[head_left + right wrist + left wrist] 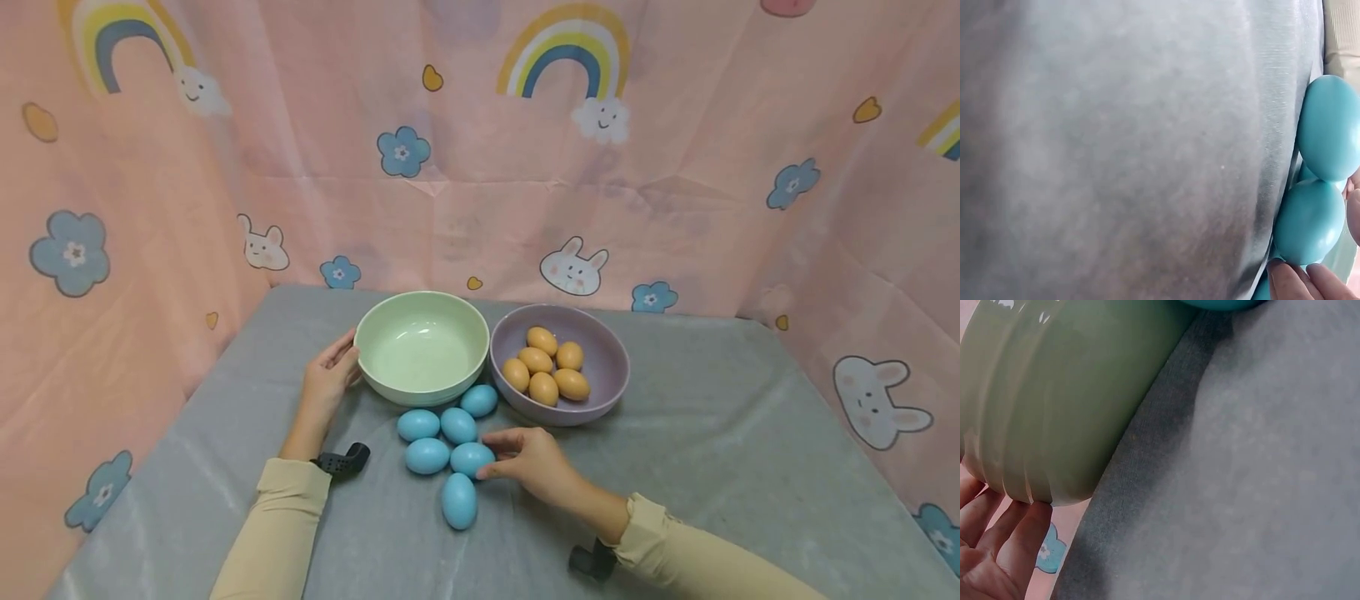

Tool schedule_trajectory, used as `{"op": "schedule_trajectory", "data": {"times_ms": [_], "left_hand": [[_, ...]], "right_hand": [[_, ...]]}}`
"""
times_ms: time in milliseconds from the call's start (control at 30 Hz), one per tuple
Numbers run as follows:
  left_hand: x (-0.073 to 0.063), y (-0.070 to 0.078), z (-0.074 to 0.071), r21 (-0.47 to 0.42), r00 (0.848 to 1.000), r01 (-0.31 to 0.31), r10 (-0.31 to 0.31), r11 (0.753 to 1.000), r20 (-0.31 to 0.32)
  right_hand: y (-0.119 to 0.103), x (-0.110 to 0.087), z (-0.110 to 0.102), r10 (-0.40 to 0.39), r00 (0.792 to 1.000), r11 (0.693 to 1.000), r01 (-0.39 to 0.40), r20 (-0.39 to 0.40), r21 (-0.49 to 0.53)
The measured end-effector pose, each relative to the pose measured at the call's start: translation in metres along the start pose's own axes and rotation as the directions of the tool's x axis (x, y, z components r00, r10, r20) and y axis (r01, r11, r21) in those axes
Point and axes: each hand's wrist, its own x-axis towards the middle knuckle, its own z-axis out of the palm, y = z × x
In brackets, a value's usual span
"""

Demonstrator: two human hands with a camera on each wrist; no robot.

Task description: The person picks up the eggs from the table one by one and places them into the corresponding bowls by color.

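Note:
My left hand (327,379) rests against the left side of the light green bowl (423,346), which holds nothing. In the left wrist view, its fingertips press on the bowl's ridged outer wall (1066,406). My right hand (540,467) pinches a blue egg (471,460) between thumb and fingers at its right end. Several other blue eggs lie around it on the table, one of them (459,501) nearest to me. In the right wrist view, the fingers (1291,281) touch the lower end of the pinched egg (1310,222).
A purple bowl (611,367) with several tan eggs (543,389) stands right beside the green bowl. Grey cloth (720,433) covers the table. Pink printed curtains (480,208) rise behind and at both sides.

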Motion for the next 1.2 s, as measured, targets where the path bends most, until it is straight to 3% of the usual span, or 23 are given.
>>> {"op": "schedule_trajectory", "data": {"times_ms": [733, 1200], "left_hand": [[0.0, 0.001, 0.0, -0.013, 1.0, -0.005, 0.005, 1.0, 0.005], [0.001, -0.001, -0.003, -0.011, 0.999, -0.026, 0.026, 1.0, 0.023]], "right_hand": [[0.003, 0.007, 0.007, 0.032, 0.999, 0.998, -0.033, -0.035, -0.045], [-0.026, 0.01, -0.017, 0.008, 0.999, 0.993, -0.013, -0.044, -0.114]]}}
